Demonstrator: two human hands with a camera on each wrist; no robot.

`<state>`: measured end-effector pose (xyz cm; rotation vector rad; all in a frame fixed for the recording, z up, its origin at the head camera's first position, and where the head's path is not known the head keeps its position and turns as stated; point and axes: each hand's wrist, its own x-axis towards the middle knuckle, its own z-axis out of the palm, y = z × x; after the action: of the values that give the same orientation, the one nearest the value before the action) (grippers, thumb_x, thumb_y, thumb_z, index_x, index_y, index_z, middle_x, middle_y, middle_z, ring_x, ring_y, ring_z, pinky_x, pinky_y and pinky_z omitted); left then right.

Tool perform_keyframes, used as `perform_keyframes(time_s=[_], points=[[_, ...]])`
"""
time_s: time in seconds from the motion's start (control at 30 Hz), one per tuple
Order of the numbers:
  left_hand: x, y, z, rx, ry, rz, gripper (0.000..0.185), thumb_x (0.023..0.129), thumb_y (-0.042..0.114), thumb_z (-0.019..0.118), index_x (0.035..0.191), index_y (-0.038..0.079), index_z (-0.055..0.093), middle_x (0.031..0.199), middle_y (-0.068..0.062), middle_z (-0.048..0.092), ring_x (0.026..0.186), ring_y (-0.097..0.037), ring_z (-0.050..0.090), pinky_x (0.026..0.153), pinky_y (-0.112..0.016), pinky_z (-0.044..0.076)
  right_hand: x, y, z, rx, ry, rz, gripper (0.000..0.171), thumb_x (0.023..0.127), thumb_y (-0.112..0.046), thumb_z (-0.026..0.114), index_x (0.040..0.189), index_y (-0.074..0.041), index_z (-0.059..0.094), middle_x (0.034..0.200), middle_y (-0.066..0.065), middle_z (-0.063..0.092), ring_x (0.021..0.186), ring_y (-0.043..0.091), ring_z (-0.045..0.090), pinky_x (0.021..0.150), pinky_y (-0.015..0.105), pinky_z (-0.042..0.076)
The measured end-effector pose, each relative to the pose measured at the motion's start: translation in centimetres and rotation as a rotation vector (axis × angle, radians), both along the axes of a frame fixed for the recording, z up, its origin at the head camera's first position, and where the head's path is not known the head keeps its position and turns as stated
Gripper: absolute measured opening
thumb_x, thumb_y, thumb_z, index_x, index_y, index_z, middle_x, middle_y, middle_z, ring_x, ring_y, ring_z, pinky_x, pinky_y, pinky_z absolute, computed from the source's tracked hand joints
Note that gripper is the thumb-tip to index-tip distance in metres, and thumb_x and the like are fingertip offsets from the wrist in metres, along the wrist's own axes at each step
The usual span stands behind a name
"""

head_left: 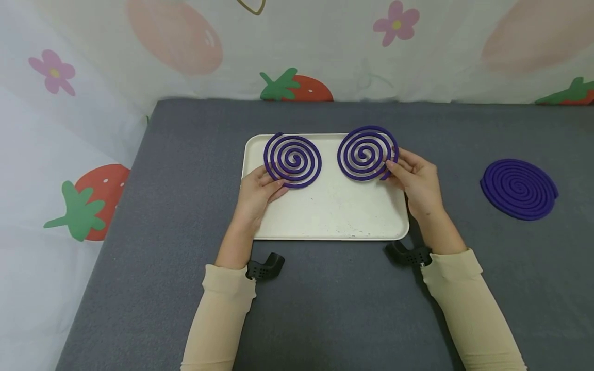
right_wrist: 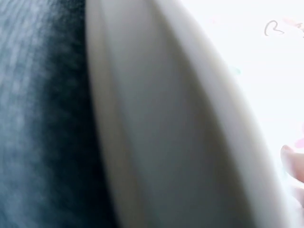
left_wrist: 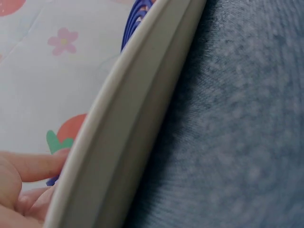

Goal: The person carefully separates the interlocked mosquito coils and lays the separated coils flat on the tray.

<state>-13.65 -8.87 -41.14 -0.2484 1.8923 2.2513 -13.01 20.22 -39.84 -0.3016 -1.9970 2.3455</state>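
Observation:
My left hand (head_left: pixel 259 195) pinches the lower left edge of a purple mosquito coil (head_left: pixel 295 162) between thumb and fingers. On the other side, a second purple mosquito coil (head_left: pixel 364 154) is pinched at its right edge by my right hand (head_left: pixel 418 184). Both spirals have open gaps between their rings and overlap the far half of a white tray (head_left: pixel 339 214). In the left wrist view the tray's side (left_wrist: pixel 123 109) hides most of the hand and coil. The right wrist view shows mainly the tray wall (right_wrist: pixel 166 114), with fingertips (right_wrist: pixel 294 164) at the edge.
A tightly wound purple coil (head_left: pixel 518 189) lies on the grey tablecloth (head_left: pixel 315 309), right of the tray. Behind the table hangs a white curtain (head_left: pixel 441 62) printed with strawberries and flowers. Black wrist cameras (head_left: pixel 266 266) sit near the tray's front edge.

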Motion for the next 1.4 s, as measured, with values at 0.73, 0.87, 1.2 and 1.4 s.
perform_keyframes(time_s=[0.73, 0.87, 1.2, 1.4], points=[[0.05, 0.13, 0.08, -0.107, 0.041, 0.108, 0.040, 0.093, -0.007, 0.050, 0.133, -0.010, 0.045, 0.115, -0.025, 0.061, 0.097, -0.020, 0.064, 0.078, -0.024, 0.054, 0.04, -0.33, -0.44, 0.096, 0.054, -0.028, 0.044, 0.089, 0.010, 0.054, 0.132, 0.011, 0.045, 0.090, -0.006, 0.065, 0.080, 0.004, 0.063, 0.068, 0.014, 0.052], [-0.06, 0.16, 0.02, -0.070, 0.059, 0.132, 0.044, 0.093, -0.011, 0.047, 0.136, -0.009, 0.041, 0.121, -0.025, 0.058, 0.107, -0.024, 0.060, 0.083, -0.023, 0.052, 0.11, -0.36, -0.41, 0.091, 0.075, -0.027, 0.044, 0.090, 0.011, 0.053, 0.133, 0.010, 0.045, 0.092, -0.006, 0.065, 0.083, 0.005, 0.064, 0.071, 0.015, 0.052], [-0.06, 0.02, 0.19, -0.019, 0.096, 0.191, 0.044, 0.094, -0.009, 0.047, 0.137, -0.007, 0.041, 0.133, -0.024, 0.050, 0.118, -0.023, 0.053, 0.091, -0.025, 0.047, -0.05, -0.46, -0.28, 0.117, 0.043, -0.061, 0.046, 0.087, 0.015, 0.054, 0.132, 0.008, 0.048, 0.119, 0.019, 0.061, 0.090, 0.004, 0.063, 0.077, 0.014, 0.051], [-0.01, -0.07, 0.30, -0.034, 0.158, 0.240, 0.041, 0.092, -0.009, 0.051, 0.132, -0.009, 0.047, 0.132, -0.023, 0.051, 0.120, -0.022, 0.052, 0.094, -0.024, 0.046, -0.12, -0.38, -0.37, 0.175, 0.053, -0.091, 0.045, 0.086, 0.015, 0.057, 0.130, 0.007, 0.051, 0.128, 0.029, 0.051, 0.093, 0.005, 0.062, 0.080, 0.014, 0.050]])
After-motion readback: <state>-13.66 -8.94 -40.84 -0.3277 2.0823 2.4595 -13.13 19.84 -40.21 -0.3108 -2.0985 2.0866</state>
